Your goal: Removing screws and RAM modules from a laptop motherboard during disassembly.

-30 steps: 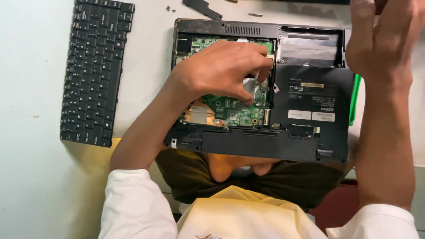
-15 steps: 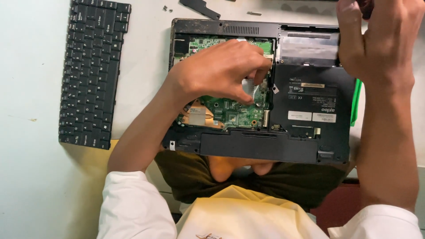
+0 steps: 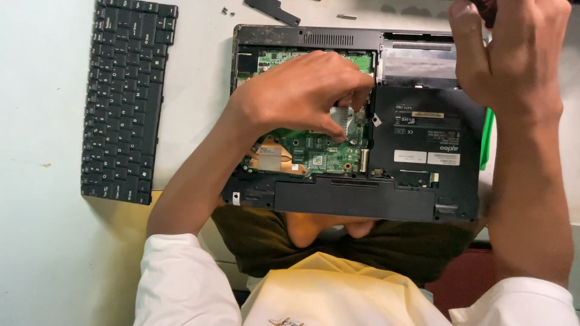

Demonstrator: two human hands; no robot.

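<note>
An opened black laptop base (image 3: 362, 196) lies on the white table with its green circuit board (image 3: 314, 151) exposed. My left hand (image 3: 296, 96) rests over the board, thumb and fingertips pinched on a small pale flat cable (image 3: 340, 116) near the board's right edge. My right hand (image 3: 513, 54) is curled into a fist at the laptop's far right corner. A dark object (image 3: 485, 8) shows inside it at the frame's top edge; what it is cannot be made out.
A detached black keyboard (image 3: 124, 96) lies to the left of the laptop. A black plastic strip (image 3: 272, 9) and small screws (image 3: 226, 11) sit at the far edge. A black drive (image 3: 423, 133) fills the laptop's right half, with a green strip (image 3: 484, 139) beside it.
My right hand has come down from a raised, spread position and closed into a fist at the laptop's far right corner. My left hand has stayed on the board.
</note>
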